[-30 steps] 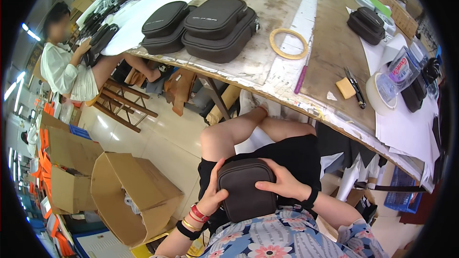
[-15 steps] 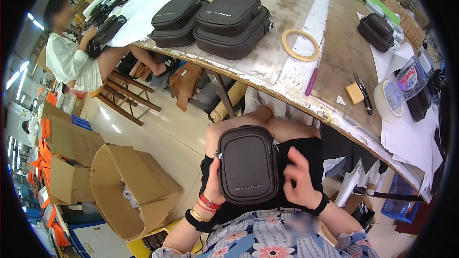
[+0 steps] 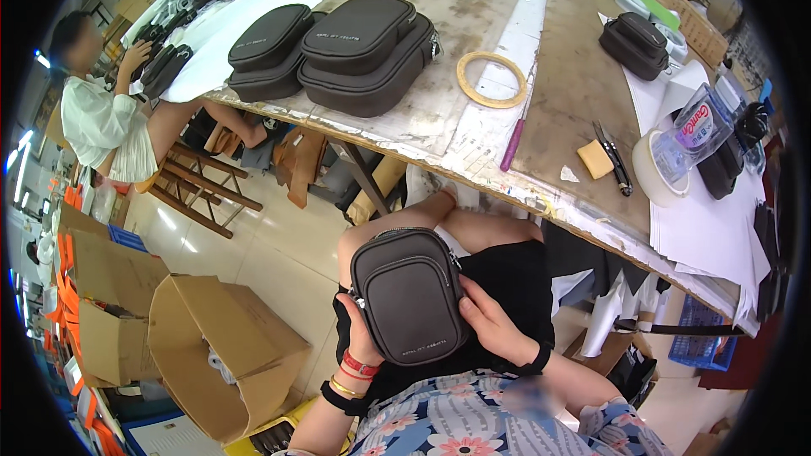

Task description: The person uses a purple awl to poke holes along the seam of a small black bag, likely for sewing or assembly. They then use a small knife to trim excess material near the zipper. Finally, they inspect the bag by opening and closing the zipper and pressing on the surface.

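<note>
A small dark grey zippered bag [image 3: 407, 304] stands in my lap, its front pocket toward me and a line of print low on it. My left hand [image 3: 365, 333] grips its left side, thumb near the metal zip hardware. On the other side my right hand [image 3: 498, 327] holds the right edge, fingers partly behind it. Stacked on the table beyond are more such bags [image 3: 367, 55], with another pair [image 3: 269, 51] to their left.
The worktable [image 3: 473, 8] carries a tape ring [image 3: 492, 80], a purple-handled tool [image 3: 512, 145], a yellow block [image 3: 596, 159], black snips [image 3: 615, 160] and a plastic bottle [image 3: 697, 135]. At left are an open cardboard box [image 3: 228, 355] and a seated person [image 3: 106, 127] handling bags.
My right hand, free of the bag before, has come in and taken hold of its right side. The bag has tilted slightly. The view has shifted, moving the table things leftward.
</note>
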A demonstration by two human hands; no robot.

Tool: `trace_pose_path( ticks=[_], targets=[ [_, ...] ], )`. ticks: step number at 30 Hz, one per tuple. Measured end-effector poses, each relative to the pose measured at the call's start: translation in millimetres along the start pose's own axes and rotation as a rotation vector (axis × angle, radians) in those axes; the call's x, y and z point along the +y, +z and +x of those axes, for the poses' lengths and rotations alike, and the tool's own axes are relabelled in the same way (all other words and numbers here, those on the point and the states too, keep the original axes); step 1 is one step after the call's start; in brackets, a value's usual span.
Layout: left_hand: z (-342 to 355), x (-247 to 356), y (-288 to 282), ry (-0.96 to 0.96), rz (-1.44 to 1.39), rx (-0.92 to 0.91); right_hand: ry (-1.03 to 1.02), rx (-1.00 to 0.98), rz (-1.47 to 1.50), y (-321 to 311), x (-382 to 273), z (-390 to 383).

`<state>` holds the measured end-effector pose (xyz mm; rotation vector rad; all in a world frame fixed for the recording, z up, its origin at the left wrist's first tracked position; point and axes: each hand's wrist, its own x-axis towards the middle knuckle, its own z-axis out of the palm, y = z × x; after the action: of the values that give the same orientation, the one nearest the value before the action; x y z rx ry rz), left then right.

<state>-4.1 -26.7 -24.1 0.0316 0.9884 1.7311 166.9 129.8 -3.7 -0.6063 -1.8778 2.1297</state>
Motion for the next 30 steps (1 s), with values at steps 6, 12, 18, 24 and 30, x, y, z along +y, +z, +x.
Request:
trace_pose_path(
  ticks=[6,12,18,24,30],
  targets=[
    [1.1,-7.3,-12.5,0.008,0.010,-0.013,-0.004,0.010,-0.021,0.3,-0.3,-2.0],
    [1.3,-17.4,-21.1,0.078,-0.051,-0.089,-0.154,0.159,-0.221,-7.2,-5.0,1.8],
    [-2.4,-15.9,-7.6,0.198,0.161,-0.141,-0.735,0.137,-0.805,-0.5,-73.8,24.5],
    [-11.8,-10.8,-4.1,0.081,0.367,-0.132,-0.570,-0.158,-0.743,-4.1,-67.2,26.1],
    [-24.3,-36.7,-20.2,0.065,0.438,-0.096,-0.452,-0.024,-0.397,2.7,-18.9,9.7]
  ],
)
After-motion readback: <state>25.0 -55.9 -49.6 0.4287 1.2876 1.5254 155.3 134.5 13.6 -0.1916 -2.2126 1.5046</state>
